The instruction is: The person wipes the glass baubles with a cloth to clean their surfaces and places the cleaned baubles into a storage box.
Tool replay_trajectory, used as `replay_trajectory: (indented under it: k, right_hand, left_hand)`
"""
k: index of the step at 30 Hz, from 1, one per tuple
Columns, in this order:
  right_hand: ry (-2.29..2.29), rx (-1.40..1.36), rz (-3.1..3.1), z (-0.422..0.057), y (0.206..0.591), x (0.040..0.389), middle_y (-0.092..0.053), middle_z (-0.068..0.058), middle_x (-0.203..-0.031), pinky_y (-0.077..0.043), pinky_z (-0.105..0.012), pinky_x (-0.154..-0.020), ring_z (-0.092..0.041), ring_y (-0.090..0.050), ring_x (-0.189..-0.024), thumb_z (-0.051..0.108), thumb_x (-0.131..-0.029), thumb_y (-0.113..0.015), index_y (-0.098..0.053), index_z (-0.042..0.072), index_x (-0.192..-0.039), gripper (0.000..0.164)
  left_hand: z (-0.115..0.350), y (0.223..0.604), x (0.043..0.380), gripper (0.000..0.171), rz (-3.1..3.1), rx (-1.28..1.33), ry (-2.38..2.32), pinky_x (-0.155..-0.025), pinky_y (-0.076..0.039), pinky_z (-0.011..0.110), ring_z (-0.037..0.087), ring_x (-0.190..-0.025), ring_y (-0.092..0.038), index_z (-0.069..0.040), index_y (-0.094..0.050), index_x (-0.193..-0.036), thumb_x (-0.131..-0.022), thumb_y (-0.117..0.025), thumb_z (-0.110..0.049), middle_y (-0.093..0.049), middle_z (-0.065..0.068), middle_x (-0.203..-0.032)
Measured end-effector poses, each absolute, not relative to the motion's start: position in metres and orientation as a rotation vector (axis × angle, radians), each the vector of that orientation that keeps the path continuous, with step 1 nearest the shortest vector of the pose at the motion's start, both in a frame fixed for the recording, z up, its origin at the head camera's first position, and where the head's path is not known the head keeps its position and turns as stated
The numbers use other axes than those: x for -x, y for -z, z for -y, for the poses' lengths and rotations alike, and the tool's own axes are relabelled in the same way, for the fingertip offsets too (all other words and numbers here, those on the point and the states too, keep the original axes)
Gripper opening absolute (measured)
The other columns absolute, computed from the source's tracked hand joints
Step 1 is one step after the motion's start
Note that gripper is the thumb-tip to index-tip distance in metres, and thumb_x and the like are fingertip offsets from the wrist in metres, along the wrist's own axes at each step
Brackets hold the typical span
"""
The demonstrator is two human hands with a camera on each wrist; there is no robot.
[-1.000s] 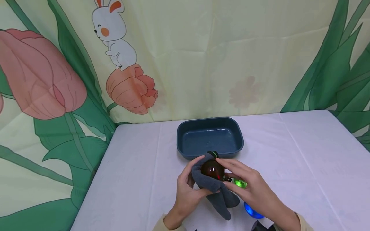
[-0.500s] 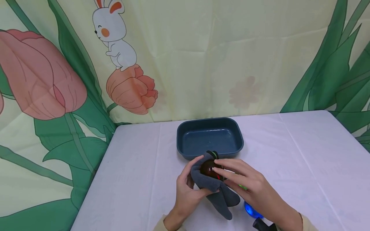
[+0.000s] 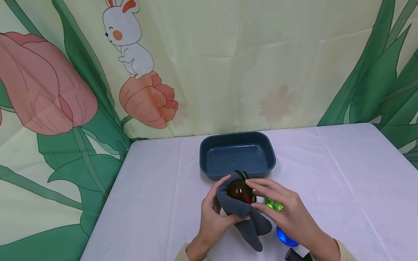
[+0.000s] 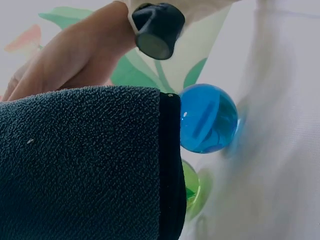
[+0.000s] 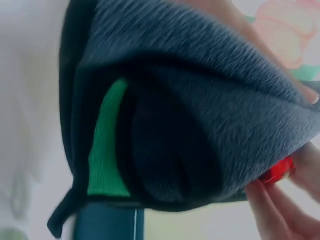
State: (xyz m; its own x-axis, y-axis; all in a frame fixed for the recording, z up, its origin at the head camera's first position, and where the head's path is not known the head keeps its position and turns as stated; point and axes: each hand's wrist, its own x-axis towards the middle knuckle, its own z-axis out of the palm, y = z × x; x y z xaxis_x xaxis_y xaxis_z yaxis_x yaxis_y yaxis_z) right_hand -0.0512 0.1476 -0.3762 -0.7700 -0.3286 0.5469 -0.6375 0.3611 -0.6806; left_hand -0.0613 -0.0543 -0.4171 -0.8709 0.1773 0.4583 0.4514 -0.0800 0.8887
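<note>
In the head view my left hand (image 3: 213, 214) holds a dark grey cloth (image 3: 233, 204) with black edging, thumb in front and fingers behind. The cloth is wrapped partly around a glossy dark red ball (image 3: 240, 191). My right hand (image 3: 287, 206) pinches the ball's right side, fingertips above and thumb below. Grey cloth (image 4: 85, 160) fills much of the left wrist view, with my right hand (image 4: 75, 55) behind it. In the right wrist view a bit of the red ball (image 5: 277, 170) shows between fingers and cloth; a green strip (image 5: 107, 145) shows in the folds.
A dark blue rectangular basin (image 3: 204, 163) stands just beyond the hands on the white-covered table (image 3: 156, 203). Under the right hand lie a clear green ball (image 3: 273, 204) and a clear blue ball (image 3: 286, 237). A printed curtain (image 3: 209, 72) hangs behind.
Half a second ago the right fingers lay across the ball's front; now they are back at its right side, showing more of the ball. The left hand and cloth have hardly moved.
</note>
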Motion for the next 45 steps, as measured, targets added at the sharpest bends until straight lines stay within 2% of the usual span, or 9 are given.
replay_trajectory:
  k: [2,9,13,17,22,29,33,37,45]
  right_hand:
    - [-1.432,-0.808,2.314,-0.147,0.3766,0.0508,-0.065,-0.005,-0.127,-0.055,-0.016,-0.087,-0.005,-0.06,-0.119,-0.003,-0.076,-0.081,-0.064,0.011,-0.133,0.061]
    - [-1.35,-0.836,2.372,-0.1462,0.3739,0.0503,-0.062,-0.003,-0.134,-0.048,-0.011,-0.095,-0.008,-0.057,-0.125,-0.001,-0.077,-0.081,-0.059,0.015,-0.138,0.067]
    - [-1.223,-0.924,2.37,-0.149,0.3707,0.0511,-0.058,-0.003,-0.138,-0.044,-0.01,-0.098,-0.009,-0.053,-0.128,0.024,-0.089,-0.075,-0.058,0.014,-0.139,0.053]
    - [-1.175,-1.026,2.306,-0.1496,0.3703,0.0532,-0.058,-0.006,-0.137,-0.045,-0.014,-0.1,-0.012,-0.053,-0.128,0.043,-0.099,-0.053,-0.062,0.011,-0.135,0.049]
    - [-1.204,-1.069,2.247,-0.1487,0.3729,0.0552,-0.058,-0.01,-0.135,-0.046,-0.015,-0.101,-0.013,-0.055,-0.126,0.039,-0.101,-0.052,-0.064,0.006,-0.132,0.046]
    - [-1.227,-0.995,2.302,-0.1482,0.3741,0.0531,-0.058,-0.008,-0.135,-0.047,-0.014,-0.098,-0.011,-0.055,-0.126,0.04,-0.099,-0.053,-0.062,0.008,-0.134,0.048]
    - [-1.374,-0.908,2.335,-0.1483,0.374,0.0524,-0.06,-0.007,-0.133,-0.052,-0.016,-0.092,-0.008,-0.057,-0.124,0.019,-0.092,-0.069,-0.06,0.009,-0.136,0.046]
    - [-1.574,-0.803,2.386,-0.1482,0.3736,0.0523,-0.061,-0.005,-0.129,-0.058,-0.023,-0.084,-0.006,-0.063,-0.115,-0.003,-0.085,-0.074,-0.059,0.013,-0.138,0.058]
    - [-1.568,-0.763,2.511,-0.1494,0.3708,0.0511,-0.059,-0.002,-0.133,-0.06,-0.03,-0.083,-0.007,-0.063,-0.114,0.006,-0.088,-0.074,-0.056,0.02,-0.141,0.058]
  left_hand:
    - [0.0545,0.4171,0.0613,0.083,1.982,0.706,2.032,-0.105,-0.05,0.033,0.024,-0.117,-0.063,-0.008,-0.048,-0.143,-0.071,-0.087,0.003,-0.062,0.015,-0.13]
    - [0.0585,0.4164,0.0656,0.082,1.906,0.717,1.995,-0.1,-0.053,0.033,0.023,-0.112,-0.065,-0.003,-0.051,-0.138,-0.065,-0.088,0.009,-0.064,0.02,-0.125]
    - [0.06,0.416,0.0664,0.08,1.904,0.713,2.003,-0.1,-0.053,0.034,0.023,-0.113,-0.066,-0.002,-0.052,-0.137,-0.066,-0.087,0.009,-0.063,0.02,-0.125]
    - [0.0593,0.416,0.0658,0.079,1.907,0.705,2.038,-0.1,-0.053,0.034,0.022,-0.114,-0.065,-0.003,-0.052,-0.138,-0.068,-0.086,0.009,-0.062,0.019,-0.127]
    - [0.0565,0.4159,0.0634,0.081,1.903,0.699,2.095,-0.1,-0.054,0.034,0.024,-0.115,-0.064,-0.004,-0.05,-0.14,-0.068,-0.086,0.01,-0.061,0.02,-0.128]
    - [0.0528,0.4124,0.0593,0.081,1.997,0.554,2.138,-0.104,-0.051,0.033,0.024,-0.118,-0.062,-0.013,-0.052,-0.14,-0.069,-0.088,0.002,-0.062,0.011,-0.131]
    - [0.052,0.4135,0.0593,0.082,2.005,0.588,2.078,-0.104,-0.051,0.034,0.024,-0.117,-0.063,-0.012,-0.05,-0.141,-0.069,-0.088,0.002,-0.062,0.011,-0.131]
    - [0.0521,0.4156,0.0602,0.083,1.986,0.663,2.005,-0.104,-0.05,0.034,0.025,-0.116,-0.063,-0.009,-0.049,-0.142,-0.07,-0.088,0.0,-0.062,0.015,-0.13]
    - [0.0549,0.4149,0.0623,0.076,1.954,0.696,2.012,-0.102,-0.051,0.034,0.025,-0.116,-0.064,-0.006,-0.051,-0.14,-0.073,-0.086,0.001,-0.063,0.017,-0.129]
